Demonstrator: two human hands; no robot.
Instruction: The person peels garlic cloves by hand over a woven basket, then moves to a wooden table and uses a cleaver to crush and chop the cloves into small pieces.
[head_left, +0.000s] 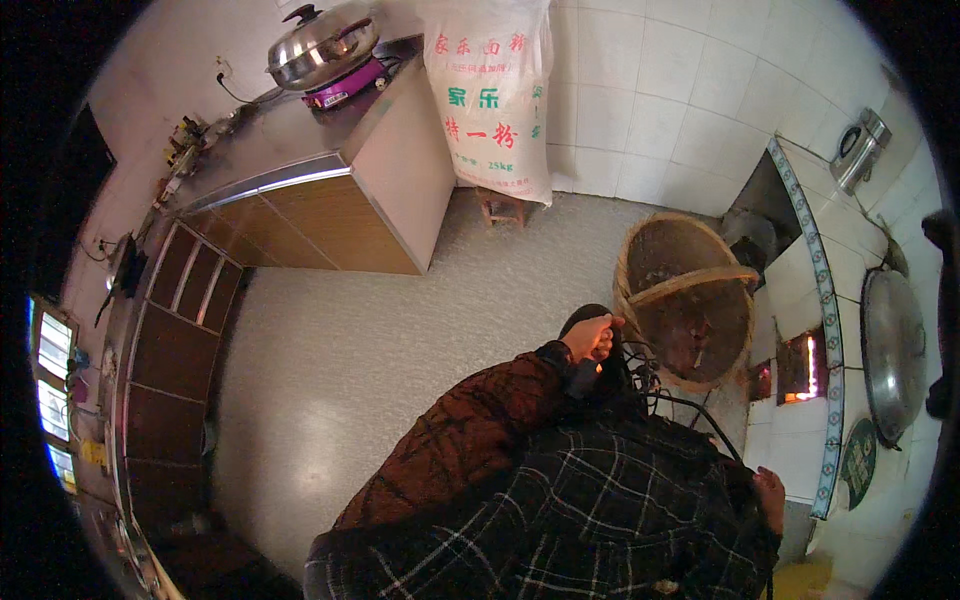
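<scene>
My left hand (594, 337) is curled with its fingers folded in, above my dark-clad leg. No object shows in it, and it is close to the rim of a wicker basket (624, 259). The basket has an arched handle (694, 281) and some dark bits inside. My right hand (770, 495) is at the lower right beside my body, partly hidden by the plaid garment (600, 487); its grip cannot be made out. A tiled stove (791, 442) stands near that hand, with fire glowing in its opening (802, 367).
A round metal lid (892, 356) covers the stove top. Dark thin wires (645, 375) lie between the basket and my legs. A large flour sack (491, 112) rests on a small wooden stool (501, 208). On the counter (262, 146), a lidded steel pan (322, 51) sits on a purple cooker (345, 84).
</scene>
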